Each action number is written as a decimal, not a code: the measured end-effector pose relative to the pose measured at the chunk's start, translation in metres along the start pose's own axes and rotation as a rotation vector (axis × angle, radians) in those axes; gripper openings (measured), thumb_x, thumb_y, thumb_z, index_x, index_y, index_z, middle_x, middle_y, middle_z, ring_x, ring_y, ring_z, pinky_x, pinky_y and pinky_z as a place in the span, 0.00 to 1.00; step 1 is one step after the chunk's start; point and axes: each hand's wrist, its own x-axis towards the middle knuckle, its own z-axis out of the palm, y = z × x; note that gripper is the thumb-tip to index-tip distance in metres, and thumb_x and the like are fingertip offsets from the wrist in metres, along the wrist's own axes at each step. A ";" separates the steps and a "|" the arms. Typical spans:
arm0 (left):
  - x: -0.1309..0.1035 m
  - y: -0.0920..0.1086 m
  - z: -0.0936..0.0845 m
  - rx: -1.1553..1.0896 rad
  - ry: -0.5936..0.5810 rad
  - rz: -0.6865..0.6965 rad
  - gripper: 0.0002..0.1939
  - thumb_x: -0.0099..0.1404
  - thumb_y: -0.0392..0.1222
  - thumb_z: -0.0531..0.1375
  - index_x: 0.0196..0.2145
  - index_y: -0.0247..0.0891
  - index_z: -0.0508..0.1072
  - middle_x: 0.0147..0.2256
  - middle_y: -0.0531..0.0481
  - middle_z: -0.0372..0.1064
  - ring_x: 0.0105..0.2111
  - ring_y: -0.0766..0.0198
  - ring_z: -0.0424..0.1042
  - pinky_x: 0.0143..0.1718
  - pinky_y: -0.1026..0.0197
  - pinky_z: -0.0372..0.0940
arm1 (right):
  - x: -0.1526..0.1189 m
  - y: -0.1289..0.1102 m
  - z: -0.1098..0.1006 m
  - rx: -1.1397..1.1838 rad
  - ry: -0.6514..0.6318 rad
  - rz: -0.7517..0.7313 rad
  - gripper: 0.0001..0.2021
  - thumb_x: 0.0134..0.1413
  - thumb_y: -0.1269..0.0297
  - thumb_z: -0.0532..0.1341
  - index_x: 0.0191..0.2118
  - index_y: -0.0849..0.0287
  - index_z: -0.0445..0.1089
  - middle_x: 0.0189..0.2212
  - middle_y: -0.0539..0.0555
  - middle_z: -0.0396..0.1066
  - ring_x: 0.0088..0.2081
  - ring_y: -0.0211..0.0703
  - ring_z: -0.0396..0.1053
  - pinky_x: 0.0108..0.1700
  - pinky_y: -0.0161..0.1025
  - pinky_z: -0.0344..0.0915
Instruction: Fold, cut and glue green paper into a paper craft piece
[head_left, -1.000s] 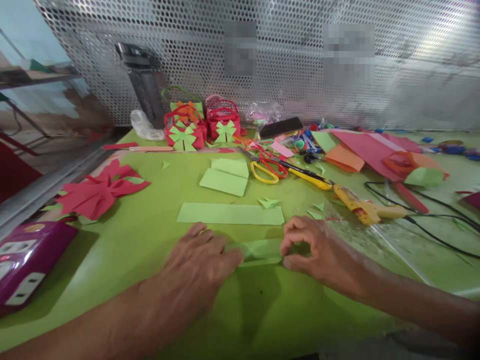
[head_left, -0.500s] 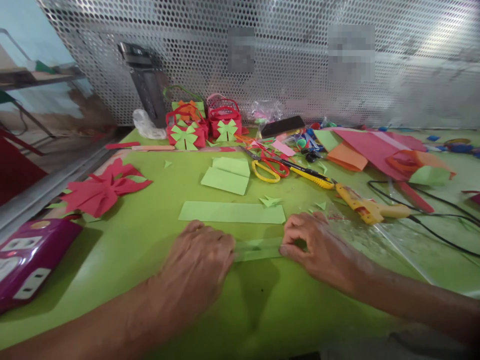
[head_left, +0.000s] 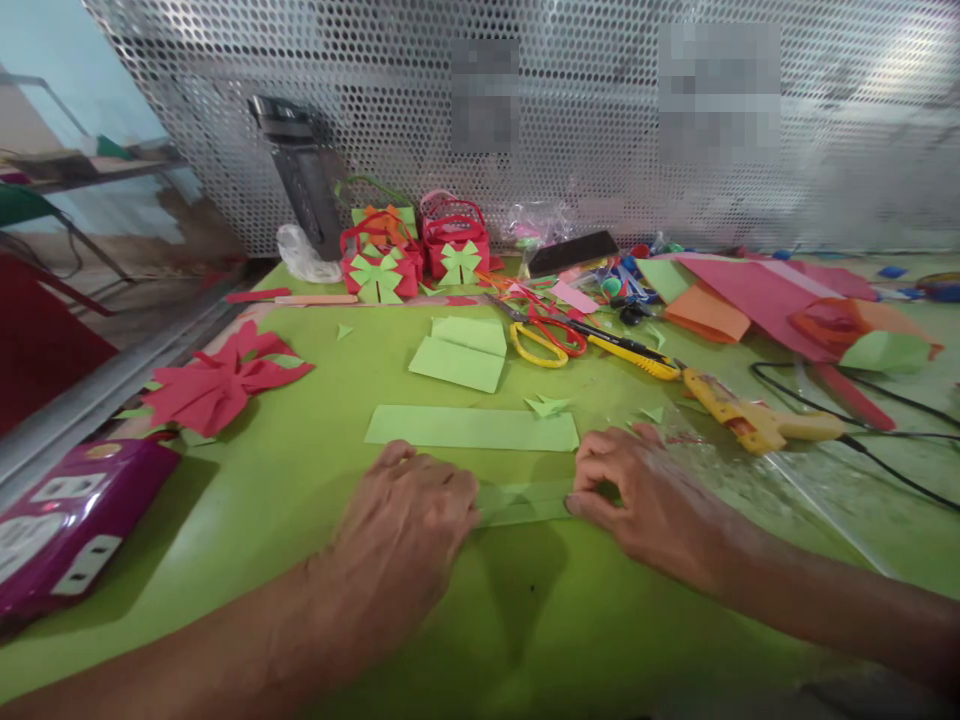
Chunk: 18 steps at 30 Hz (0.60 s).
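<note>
A narrow strip of green paper point(head_left: 523, 503) stretches between my two hands, low over the green table. My left hand point(head_left: 416, 530) is closed on its left end, knuckles up, and hides that end. At the other end my right hand point(head_left: 626, 495) pinches the strip between thumb and fingers. Just beyond lies a wider flat green paper strip point(head_left: 465, 428), with a pointed green scrap point(head_left: 547, 406) at its right part. Farther back rests a creased green sheet point(head_left: 459, 362).
Scissors point(head_left: 541, 345), a yellow utility knife point(head_left: 634, 355) and a corded glue gun point(head_left: 750, 415) lie behind my right hand. At left are a red paper flower point(head_left: 225, 380) and a purple power strip point(head_left: 82, 520). Red paper bags point(head_left: 457, 250) and a bottle point(head_left: 304, 185) stand at the back.
The whole view has shifted slightly, so everything appears a little farther right. Both hands keep their hold on the strip; no clear movement on the table.
</note>
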 end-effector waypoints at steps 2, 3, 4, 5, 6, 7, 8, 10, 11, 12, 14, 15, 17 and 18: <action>0.001 0.001 -0.001 0.023 -0.058 -0.034 0.11 0.61 0.32 0.52 0.22 0.36 0.67 0.21 0.50 0.66 0.23 0.62 0.64 0.35 0.51 0.60 | 0.000 0.000 0.000 -0.007 -0.005 -0.001 0.12 0.47 0.72 0.55 0.16 0.59 0.62 0.24 0.48 0.66 0.31 0.40 0.63 0.44 0.47 0.50; 0.002 0.001 -0.002 0.040 -0.088 -0.054 0.10 0.61 0.32 0.53 0.22 0.36 0.67 0.21 0.50 0.66 0.23 0.61 0.65 0.35 0.51 0.61 | 0.001 0.000 0.000 -0.011 -0.006 -0.001 0.11 0.47 0.72 0.55 0.16 0.59 0.62 0.24 0.48 0.66 0.30 0.39 0.63 0.44 0.48 0.50; 0.002 0.002 -0.003 0.047 -0.111 -0.062 0.10 0.60 0.32 0.53 0.23 0.36 0.67 0.22 0.50 0.66 0.23 0.61 0.65 0.35 0.50 0.61 | 0.001 0.000 0.000 -0.015 -0.005 -0.002 0.11 0.47 0.72 0.55 0.16 0.59 0.63 0.24 0.48 0.66 0.30 0.39 0.62 0.43 0.48 0.50; 0.003 0.002 -0.004 0.051 -0.128 -0.068 0.09 0.60 0.31 0.54 0.23 0.36 0.68 0.22 0.50 0.67 0.24 0.61 0.65 0.36 0.50 0.61 | 0.001 0.000 0.000 -0.017 -0.003 -0.003 0.11 0.47 0.72 0.55 0.16 0.59 0.63 0.23 0.48 0.66 0.29 0.39 0.62 0.43 0.48 0.50; 0.003 0.003 -0.004 0.055 -0.140 -0.073 0.09 0.60 0.31 0.54 0.23 0.36 0.68 0.22 0.50 0.67 0.24 0.61 0.66 0.36 0.50 0.61 | 0.001 0.000 0.001 -0.019 -0.003 -0.004 0.11 0.47 0.72 0.55 0.16 0.59 0.62 0.23 0.48 0.66 0.29 0.39 0.62 0.42 0.48 0.50; 0.004 0.003 -0.005 0.060 -0.149 -0.076 0.09 0.60 0.30 0.54 0.23 0.36 0.68 0.22 0.50 0.67 0.24 0.61 0.66 0.36 0.50 0.61 | 0.001 0.000 0.001 -0.022 -0.005 -0.003 0.11 0.47 0.72 0.55 0.16 0.59 0.62 0.23 0.48 0.66 0.29 0.39 0.62 0.42 0.47 0.50; 0.003 0.003 -0.004 0.064 -0.155 -0.073 0.09 0.60 0.30 0.54 0.23 0.36 0.68 0.22 0.50 0.67 0.24 0.61 0.66 0.36 0.50 0.61 | 0.001 0.001 0.001 -0.026 -0.006 -0.003 0.12 0.47 0.72 0.55 0.16 0.59 0.62 0.23 0.48 0.66 0.29 0.39 0.62 0.42 0.47 0.50; 0.001 0.002 -0.003 0.078 -0.144 -0.061 0.09 0.60 0.29 0.53 0.24 0.36 0.68 0.22 0.50 0.67 0.24 0.61 0.66 0.36 0.51 0.61 | 0.002 0.000 0.001 -0.032 -0.012 -0.005 0.12 0.47 0.73 0.55 0.16 0.59 0.62 0.24 0.48 0.66 0.30 0.39 0.62 0.42 0.47 0.50; 0.000 0.002 -0.001 0.090 -0.128 -0.043 0.08 0.59 0.28 0.53 0.27 0.36 0.69 0.23 0.50 0.67 0.25 0.61 0.66 0.36 0.52 0.60 | 0.002 0.000 0.000 -0.036 -0.015 -0.004 0.11 0.47 0.73 0.55 0.16 0.59 0.62 0.24 0.48 0.66 0.30 0.40 0.62 0.42 0.46 0.51; -0.002 0.001 0.000 0.107 -0.111 -0.010 0.09 0.59 0.27 0.53 0.31 0.36 0.70 0.24 0.50 0.67 0.25 0.61 0.66 0.37 0.52 0.60 | 0.002 -0.001 -0.001 -0.040 -0.019 0.000 0.11 0.47 0.73 0.55 0.17 0.59 0.62 0.24 0.48 0.66 0.30 0.40 0.63 0.42 0.46 0.51; -0.005 0.001 0.002 0.167 -0.075 0.102 0.19 0.57 0.25 0.52 0.44 0.40 0.68 0.26 0.52 0.68 0.27 0.61 0.67 0.38 0.53 0.59 | 0.003 -0.003 -0.002 -0.051 -0.036 0.016 0.11 0.47 0.72 0.55 0.17 0.59 0.63 0.25 0.49 0.67 0.31 0.40 0.63 0.43 0.47 0.51; -0.006 0.001 0.002 0.206 -0.068 0.159 0.25 0.57 0.25 0.52 0.50 0.44 0.64 0.27 0.53 0.68 0.28 0.61 0.67 0.38 0.53 0.58 | 0.003 -0.004 -0.003 -0.056 -0.048 0.025 0.11 0.47 0.72 0.55 0.17 0.60 0.63 0.25 0.49 0.67 0.31 0.40 0.63 0.43 0.47 0.50; -0.005 0.002 0.001 0.268 -0.074 0.238 0.32 0.58 0.25 0.52 0.56 0.52 0.55 0.28 0.54 0.67 0.28 0.61 0.67 0.36 0.56 0.57 | 0.003 -0.005 -0.003 -0.058 -0.060 0.027 0.11 0.47 0.72 0.56 0.17 0.60 0.63 0.25 0.49 0.67 0.31 0.40 0.63 0.44 0.48 0.50; -0.004 0.002 0.000 0.283 -0.079 0.257 0.33 0.58 0.26 0.52 0.57 0.54 0.54 0.27 0.54 0.67 0.27 0.62 0.66 0.35 0.57 0.57 | 0.003 -0.004 -0.003 -0.056 -0.056 0.025 0.11 0.47 0.72 0.56 0.17 0.60 0.63 0.25 0.49 0.67 0.31 0.40 0.63 0.44 0.48 0.50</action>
